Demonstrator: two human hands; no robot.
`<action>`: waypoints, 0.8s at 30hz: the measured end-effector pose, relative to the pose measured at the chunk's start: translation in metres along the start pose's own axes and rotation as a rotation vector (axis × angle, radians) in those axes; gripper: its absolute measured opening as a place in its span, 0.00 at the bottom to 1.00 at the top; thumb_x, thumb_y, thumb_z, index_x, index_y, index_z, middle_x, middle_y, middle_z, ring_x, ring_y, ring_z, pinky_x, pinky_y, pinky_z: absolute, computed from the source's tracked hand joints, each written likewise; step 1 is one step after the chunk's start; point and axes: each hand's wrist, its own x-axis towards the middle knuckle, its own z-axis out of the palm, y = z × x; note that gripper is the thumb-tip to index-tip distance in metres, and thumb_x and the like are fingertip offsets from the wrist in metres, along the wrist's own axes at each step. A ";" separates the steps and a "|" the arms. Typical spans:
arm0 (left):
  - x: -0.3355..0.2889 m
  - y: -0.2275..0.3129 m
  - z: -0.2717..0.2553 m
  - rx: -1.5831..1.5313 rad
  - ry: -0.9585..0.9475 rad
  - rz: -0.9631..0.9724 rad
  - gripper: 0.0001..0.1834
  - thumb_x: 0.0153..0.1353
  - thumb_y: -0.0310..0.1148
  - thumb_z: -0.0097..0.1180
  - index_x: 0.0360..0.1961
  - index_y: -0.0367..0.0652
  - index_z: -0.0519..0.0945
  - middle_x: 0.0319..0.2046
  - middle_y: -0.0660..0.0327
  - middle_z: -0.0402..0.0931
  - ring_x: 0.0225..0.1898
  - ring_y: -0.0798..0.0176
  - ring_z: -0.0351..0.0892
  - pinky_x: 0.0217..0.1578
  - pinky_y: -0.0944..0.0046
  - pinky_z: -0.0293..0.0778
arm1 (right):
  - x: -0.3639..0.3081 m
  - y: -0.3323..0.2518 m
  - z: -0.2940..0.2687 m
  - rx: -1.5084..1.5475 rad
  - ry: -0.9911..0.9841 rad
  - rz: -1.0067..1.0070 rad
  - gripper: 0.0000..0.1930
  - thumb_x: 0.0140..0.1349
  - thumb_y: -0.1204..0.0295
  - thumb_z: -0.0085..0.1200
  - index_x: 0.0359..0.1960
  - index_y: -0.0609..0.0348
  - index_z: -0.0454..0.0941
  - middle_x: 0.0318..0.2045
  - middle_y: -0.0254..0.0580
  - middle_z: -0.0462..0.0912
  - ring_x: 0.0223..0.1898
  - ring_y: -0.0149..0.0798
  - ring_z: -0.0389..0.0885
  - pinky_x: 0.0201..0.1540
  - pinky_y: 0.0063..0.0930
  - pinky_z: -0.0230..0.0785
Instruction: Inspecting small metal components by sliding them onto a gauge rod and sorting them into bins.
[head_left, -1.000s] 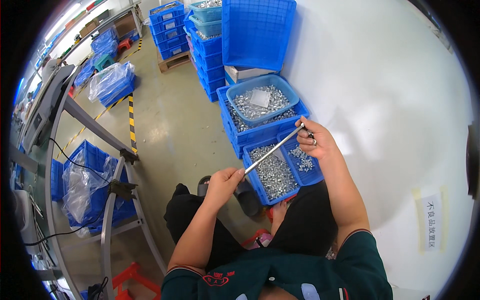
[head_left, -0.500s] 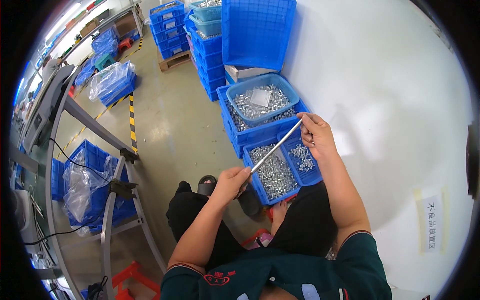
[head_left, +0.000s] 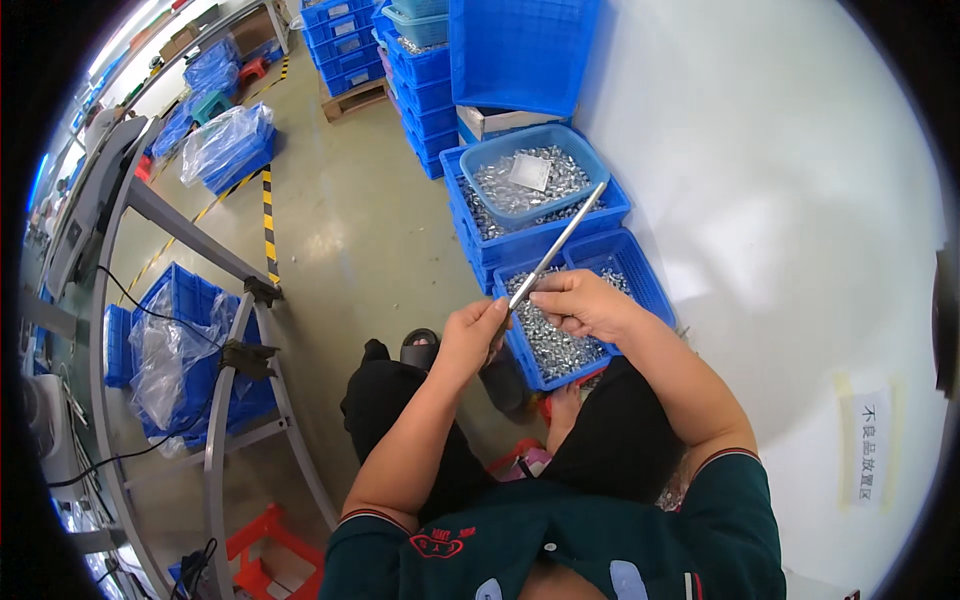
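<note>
My left hand (head_left: 473, 340) is closed around the lower end of a thin silver metal rod (head_left: 562, 240), which slants up and away to the right. Beside the rod's lower part, my right hand (head_left: 582, 303) has thumb and fingers pinched together; what they hold, if anything, is too small to make out. Under my hands stands a blue divided bin (head_left: 655, 285) with many small shiny metal parts in both sections. Just beyond it, a light-blue basket (head_left: 478, 152) of similar parts, with a white slip on top, rests in a larger blue crate (head_left: 612, 208).
Stacked blue crates (head_left: 425, 110) and an upright blue tub (head_left: 520, 55) stand farther back. A white wall (head_left: 780, 250) closes the right side. At left are a grey metal frame (head_left: 205, 235), a plastic-covered blue crate (head_left: 185, 300) and a red stool (head_left: 265, 550).
My right hand has moved from the rod's far tip down toward my left hand. The rod now points more steeply away, its far tip free.
</note>
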 end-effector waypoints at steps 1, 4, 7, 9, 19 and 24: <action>0.000 0.000 -0.002 0.000 0.006 0.000 0.18 0.62 0.45 0.46 0.25 0.42 0.74 0.14 0.68 0.66 0.12 0.76 0.59 0.13 0.75 0.54 | 0.001 0.003 -0.003 0.100 -0.057 0.043 0.13 0.59 0.65 0.53 0.37 0.62 0.75 0.19 0.32 0.67 0.13 0.20 0.56 0.12 0.11 0.43; 0.003 0.001 -0.002 -0.004 0.020 0.009 0.18 0.62 0.45 0.46 0.25 0.42 0.74 0.14 0.68 0.66 0.12 0.75 0.60 0.13 0.75 0.55 | 0.016 0.020 -0.039 0.448 -0.003 0.119 0.14 0.61 0.63 0.48 0.35 0.64 0.72 0.24 0.38 0.70 0.14 0.21 0.59 0.10 0.09 0.47; 0.001 -0.001 -0.005 -0.001 0.050 0.029 0.18 0.62 0.45 0.46 0.24 0.41 0.74 0.14 0.68 0.65 0.13 0.75 0.60 0.14 0.75 0.55 | 0.025 0.021 -0.051 0.553 0.119 0.214 0.10 0.60 0.70 0.45 0.36 0.66 0.70 0.27 0.42 0.71 0.17 0.22 0.61 0.10 0.09 0.49; 0.001 -0.001 -0.007 0.008 0.046 0.023 0.18 0.62 0.45 0.46 0.24 0.41 0.74 0.14 0.68 0.65 0.13 0.75 0.61 0.14 0.74 0.56 | 0.031 0.025 -0.063 0.495 0.094 0.224 0.09 0.58 0.75 0.44 0.38 0.68 0.69 0.29 0.43 0.71 0.18 0.22 0.61 0.10 0.10 0.49; -0.005 0.001 -0.013 0.085 0.021 0.059 0.19 0.62 0.44 0.47 0.23 0.40 0.74 0.12 0.69 0.64 0.12 0.76 0.59 0.13 0.74 0.54 | 0.006 -0.001 -0.070 0.548 0.062 -0.158 0.10 0.60 0.66 0.52 0.33 0.60 0.71 0.20 0.34 0.71 0.12 0.21 0.58 0.09 0.11 0.46; -0.014 0.005 -0.013 0.184 -0.033 0.017 0.17 0.62 0.42 0.47 0.24 0.39 0.74 0.14 0.68 0.65 0.15 0.76 0.60 0.17 0.74 0.55 | 0.001 -0.004 -0.082 0.768 0.035 -0.300 0.12 0.59 0.61 0.54 0.33 0.56 0.72 0.19 0.31 0.68 0.13 0.20 0.58 0.09 0.11 0.45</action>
